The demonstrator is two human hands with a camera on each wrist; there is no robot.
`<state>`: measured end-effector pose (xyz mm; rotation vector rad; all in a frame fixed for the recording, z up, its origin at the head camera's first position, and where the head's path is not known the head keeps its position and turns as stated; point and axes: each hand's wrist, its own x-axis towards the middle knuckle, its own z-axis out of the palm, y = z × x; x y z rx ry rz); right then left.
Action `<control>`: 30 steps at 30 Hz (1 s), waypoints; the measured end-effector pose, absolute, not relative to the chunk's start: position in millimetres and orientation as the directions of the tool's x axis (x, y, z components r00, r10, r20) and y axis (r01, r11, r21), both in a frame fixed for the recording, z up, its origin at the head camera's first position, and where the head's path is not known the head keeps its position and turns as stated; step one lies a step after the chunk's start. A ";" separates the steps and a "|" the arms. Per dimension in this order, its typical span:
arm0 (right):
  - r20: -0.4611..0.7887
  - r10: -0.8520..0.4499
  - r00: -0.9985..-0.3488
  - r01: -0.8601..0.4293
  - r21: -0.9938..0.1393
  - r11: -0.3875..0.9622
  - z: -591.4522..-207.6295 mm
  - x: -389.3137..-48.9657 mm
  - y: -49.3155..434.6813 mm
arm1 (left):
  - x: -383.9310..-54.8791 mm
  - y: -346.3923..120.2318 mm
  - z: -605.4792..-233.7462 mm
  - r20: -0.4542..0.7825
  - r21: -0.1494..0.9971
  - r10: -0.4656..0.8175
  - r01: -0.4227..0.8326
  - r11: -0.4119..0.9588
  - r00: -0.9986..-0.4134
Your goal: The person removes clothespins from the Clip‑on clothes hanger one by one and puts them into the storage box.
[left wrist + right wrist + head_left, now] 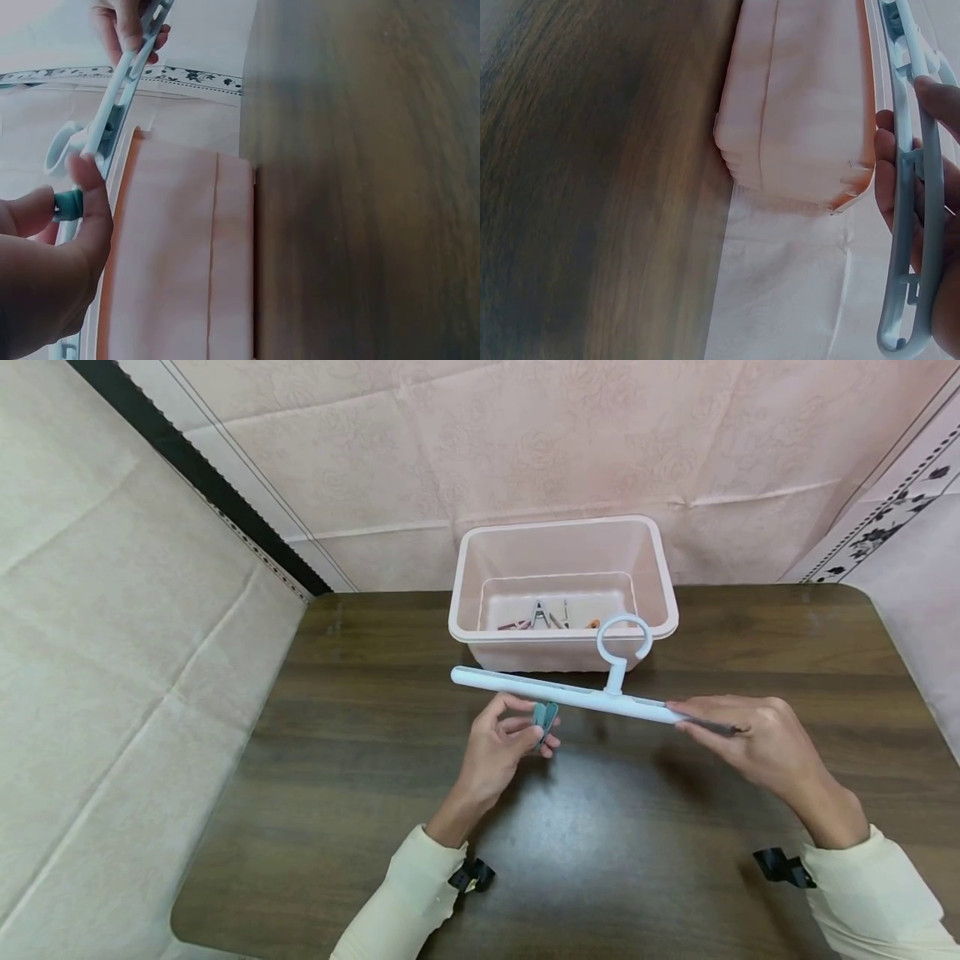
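A light blue plastic hanger with a round hook is held in the air above the table. My right hand grips its right end, fingers and thumb on opposite sides of the bar, as the right wrist view also shows. Just below the bar, left of the hook, my left hand pinches a teal clothespin between thumb and fingers. In the left wrist view the clothespin shows between the fingertips, close to the hanger. Whether it touches the bar I cannot tell.
Behind the hanger, a pale pink plastic bin stands at the table's far edge. Several clothespins lie on its floor. The brown wooden table meets cloth-covered surfaces at its back and sides.
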<state>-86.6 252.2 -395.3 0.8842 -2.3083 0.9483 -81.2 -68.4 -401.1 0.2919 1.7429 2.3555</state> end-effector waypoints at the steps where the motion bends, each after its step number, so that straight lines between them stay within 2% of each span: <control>1: 0.639 -0.380 -0.668 -0.720 -0.427 0.548 -395.0 -86.8 252.0 | -81.0 -68.2 -401.1 0.051 0.965 0.268 -0.022 -0.263 -0.962; 4: 0.628 -0.392 -0.672 -0.717 -0.420 0.556 -393.0 -86.9 251.6 | -79.7 -66.9 -402.0 0.111 0.982 0.249 0.068 -0.176 -0.962; 6: 0.619 -0.396 -0.678 -0.711 -0.419 0.565 -391.3 -86.3 251.0 | -78.9 -65.8 -403.5 0.199 0.980 0.234 0.185 -0.079 -0.952; 10: 0.594 -0.400 -0.698 -0.698 -0.439 0.565 -388.4 -85.2 249.5 | -77.5 -64.3 -406.7 0.407 0.881 0.212 0.443 0.167 -0.889; 12: 0.584 -0.397 -0.708 -0.691 -0.457 0.560 -388.0 -84.7 249.0 | -77.3 -64.1 -407.2 0.468 0.822 0.205 0.509 0.254 -0.859; 23: 0.590 -0.367 -0.719 -0.678 -0.479 0.557 -388.3 -85.6 246.4 | -77.4 -67.6 -407.4 0.412 0.871 0.144 0.435 0.227 -0.900; 30: 0.613 -0.373 -0.697 -0.701 -0.471 0.536 -390.1 -87.2 246.0 | -77.6 -70.4 -408.5 0.379 0.891 0.131 0.399 0.217 -0.916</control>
